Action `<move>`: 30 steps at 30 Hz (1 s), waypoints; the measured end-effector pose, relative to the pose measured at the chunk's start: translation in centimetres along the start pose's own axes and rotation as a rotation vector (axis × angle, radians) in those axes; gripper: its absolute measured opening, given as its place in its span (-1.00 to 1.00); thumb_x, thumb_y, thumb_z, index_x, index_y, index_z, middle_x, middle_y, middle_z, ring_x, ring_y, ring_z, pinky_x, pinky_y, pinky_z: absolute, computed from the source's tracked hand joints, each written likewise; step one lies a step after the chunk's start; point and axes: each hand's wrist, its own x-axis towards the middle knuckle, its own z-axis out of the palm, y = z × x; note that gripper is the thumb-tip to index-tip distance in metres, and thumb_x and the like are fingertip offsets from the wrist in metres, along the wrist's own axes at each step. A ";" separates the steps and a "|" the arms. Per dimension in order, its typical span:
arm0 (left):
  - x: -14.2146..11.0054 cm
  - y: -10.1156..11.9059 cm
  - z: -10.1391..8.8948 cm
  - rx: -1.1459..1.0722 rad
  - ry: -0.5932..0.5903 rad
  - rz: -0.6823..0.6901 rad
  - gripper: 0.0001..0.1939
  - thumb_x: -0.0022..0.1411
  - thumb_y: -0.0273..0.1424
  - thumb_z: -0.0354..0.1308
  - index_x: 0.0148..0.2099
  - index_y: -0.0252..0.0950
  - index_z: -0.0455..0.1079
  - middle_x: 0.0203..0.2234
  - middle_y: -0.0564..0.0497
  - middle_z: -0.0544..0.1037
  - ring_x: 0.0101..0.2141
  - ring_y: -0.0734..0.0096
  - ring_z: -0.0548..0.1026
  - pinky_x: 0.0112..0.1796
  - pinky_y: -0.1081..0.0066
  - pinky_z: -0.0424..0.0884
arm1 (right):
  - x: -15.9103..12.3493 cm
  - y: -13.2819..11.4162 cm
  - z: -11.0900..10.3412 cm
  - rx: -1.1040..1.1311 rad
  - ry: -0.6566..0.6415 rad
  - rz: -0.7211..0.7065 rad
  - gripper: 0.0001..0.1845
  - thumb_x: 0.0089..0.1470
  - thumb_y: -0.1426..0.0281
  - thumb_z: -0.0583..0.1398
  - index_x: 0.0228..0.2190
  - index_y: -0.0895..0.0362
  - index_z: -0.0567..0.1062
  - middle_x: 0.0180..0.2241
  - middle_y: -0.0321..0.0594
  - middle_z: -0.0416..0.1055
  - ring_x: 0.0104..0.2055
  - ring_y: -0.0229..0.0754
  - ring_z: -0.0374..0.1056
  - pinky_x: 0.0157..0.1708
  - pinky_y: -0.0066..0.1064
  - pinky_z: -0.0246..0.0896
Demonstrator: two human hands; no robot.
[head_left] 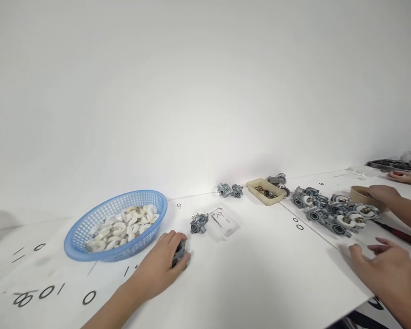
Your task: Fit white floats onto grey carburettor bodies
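My left hand (166,258) is closed around a small grey metal carburetor (180,254), resting low over the white table. Most of that carburetor is hidden by the fingers. Just beyond it stands another carburetor (199,223) beside a clear plastic tray (224,222) with small thin parts. To the left, a blue mesh basket (116,199) holds many white ring-shaped floats (118,230). My right hand (390,274) is at the lower right with thumb and fingers apart, holding nothing. It is nearest to a group of carburetors (339,212), several with white floats.
Two carburetors (230,190) sit by the wall near a cream tray (265,197) of small dark rings. At the right, a co-worker's hand (385,195) is at a tan bowl (359,195). Red-handled pliers (406,236) lie there. Another person's hand (402,177) is farther back.
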 end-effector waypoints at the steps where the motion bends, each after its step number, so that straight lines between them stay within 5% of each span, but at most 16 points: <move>1: -0.7 0.0 0.3 -0.012 0.008 0.021 -0.60 0.50 -0.04 0.17 0.22 -0.09 0.50 0.08 -0.16 0.64 0.08 -0.09 0.61 0.07 0.03 0.59 | -0.7 -1.7 -0.5 0.020 0.006 -0.042 -0.48 0.11 -0.08 0.25 -0.02 -0.04 0.50 -0.14 0.21 0.61 -0.07 0.61 0.55 -0.10 0.39 0.34; 4: -2.2 -0.1 1.0 -0.054 0.036 0.061 -0.62 0.57 -0.09 0.13 0.27 -0.12 0.46 0.06 -0.17 0.61 0.03 -0.05 0.61 0.03 0.03 0.61 | -3.7 -8.1 -1.3 0.205 -0.130 -0.236 -0.34 0.18 -0.03 0.20 0.14 0.14 0.42 -0.09 0.24 0.51 -0.13 0.45 0.54 -0.17 0.28 0.41; 7: -2.8 -0.1 1.5 -0.104 0.032 0.119 -0.69 0.63 -0.15 0.07 0.25 -0.11 0.44 0.02 -0.13 0.60 -0.08 0.09 0.64 -0.05 0.13 0.64 | -6.5 -15.5 -0.5 0.314 -0.367 -0.501 -0.46 0.28 0.01 0.11 0.13 0.06 0.43 -0.09 0.01 0.53 -0.07 0.18 0.55 -0.18 -0.05 0.51; 11: -3.4 1.4 1.8 -0.156 -0.012 0.232 -0.76 0.65 -0.24 0.06 0.23 -0.10 0.41 0.00 -0.11 0.60 -0.17 0.21 0.64 -0.14 0.23 0.66 | -8.4 -25.1 2.8 0.347 -0.794 -0.904 -0.67 0.36 0.14 0.21 0.06 -0.08 0.62 0.06 -0.15 0.59 -0.01 0.01 0.56 -0.07 -0.21 0.51; 15: -4.1 3.2 1.9 -0.168 -0.076 0.362 -0.75 0.59 -0.38 0.14 0.22 -0.04 0.46 0.00 -0.05 0.62 -0.10 0.23 0.67 -0.11 0.31 0.67 | -8.5 -31.8 7.8 0.282 -1.117 -1.090 -0.51 0.14 0.17 0.46 0.11 -0.04 0.71 0.09 -0.15 0.62 0.06 0.08 0.57 0.02 -0.22 0.51; 18: -4.3 3.7 1.7 -0.136 -0.100 0.427 -0.74 0.57 -0.41 0.17 0.19 -0.01 0.49 0.01 -0.03 0.63 -0.18 0.26 0.68 -0.20 0.33 0.65 | -8.5 -33.8 11.3 0.205 -1.230 -1.127 -0.17 -0.14 0.18 0.62 0.20 0.00 0.70 0.13 -0.10 0.60 0.10 0.17 0.56 0.04 -0.21 0.50; 21: -4.2 3.5 1.3 -0.096 -0.138 0.434 -0.78 0.55 -0.41 0.19 0.15 -0.03 0.50 0.02 -0.05 0.63 -0.22 0.26 0.67 -0.24 0.32 0.63 | -8.8 -33.9 13.3 0.149 -1.250 -1.101 -0.04 -0.12 0.09 0.63 0.31 -0.04 0.63 0.20 -0.09 0.54 0.10 0.16 0.55 0.03 -0.22 0.47; 27: -3.8 3.0 1.0 -0.137 -0.181 0.416 -0.79 0.53 -0.46 0.23 0.13 -0.11 0.47 0.01 -0.02 0.62 -0.14 0.28 0.64 -0.14 0.33 0.61 | -9.7 -33.9 13.8 0.088 -1.251 -1.046 -0.19 0.14 0.01 0.55 0.31 0.04 0.60 0.21 -0.04 0.53 -0.06 -0.01 0.56 0.01 -0.15 0.48; 30: -3.8 3.0 1.1 -0.128 -0.153 0.457 -0.78 0.50 -0.48 0.26 0.11 -0.13 0.47 -0.04 -0.01 0.62 -0.17 0.28 0.61 -0.16 0.32 0.58 | -10.0 -34.3 13.7 0.119 -1.233 -1.034 -0.48 0.32 0.12 0.47 0.17 0.09 0.64 0.16 -0.06 0.58 -0.01 -0.03 0.56 0.09 -0.09 0.51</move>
